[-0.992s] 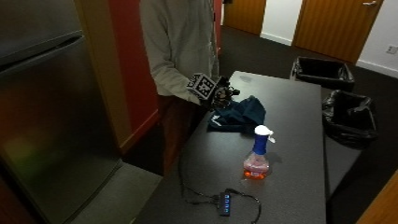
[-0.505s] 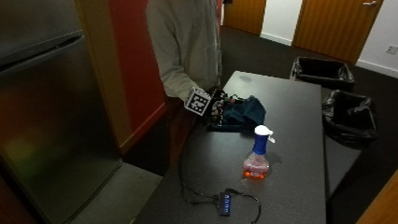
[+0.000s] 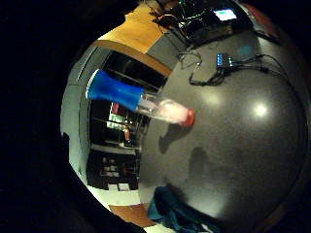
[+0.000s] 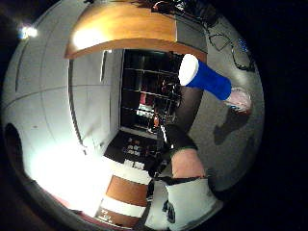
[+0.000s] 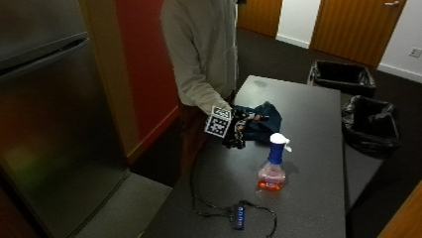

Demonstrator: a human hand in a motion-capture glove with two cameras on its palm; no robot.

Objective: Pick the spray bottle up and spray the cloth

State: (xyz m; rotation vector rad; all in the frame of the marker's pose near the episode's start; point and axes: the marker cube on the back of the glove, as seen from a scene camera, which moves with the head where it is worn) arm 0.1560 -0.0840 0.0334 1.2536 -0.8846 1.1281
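The spray bottle (image 5: 274, 162) stands upright on the dark table (image 5: 316, 124), white trigger head on a blue neck above a clear body with orange liquid low in it. It is untouched, a short way ahead of the gloved right hand (image 5: 235, 130), toward the near end of the table. Both palm views show it lying in front of the palm with bare tabletop between, so the hand is facing it and apart from it. Standing upright with its neck free on every side, it probably offers the narrow blue neck as the natural place for the fingers to wrap.

The hand hovers above the table's side edge, just in front of the person's body. It holds nothing. 1 finger shows in the thumb-side palm view, stretched out toward the bottle, but how far the other fingers are spread I cannot tell.

The cloth (image 5: 264, 116), a dark teal heap, lies just beyond the hand, farther from the bottle's end of the table, and close enough that the glove partly overlaps it in the outside view.

Past the bottle, a small blue hub (image 5: 238, 216) and its cable sit near the table's end, clear of the reach. The open tabletop between hand and bottle looks unobstructed, and the far long edge lies well beyond the bottle.
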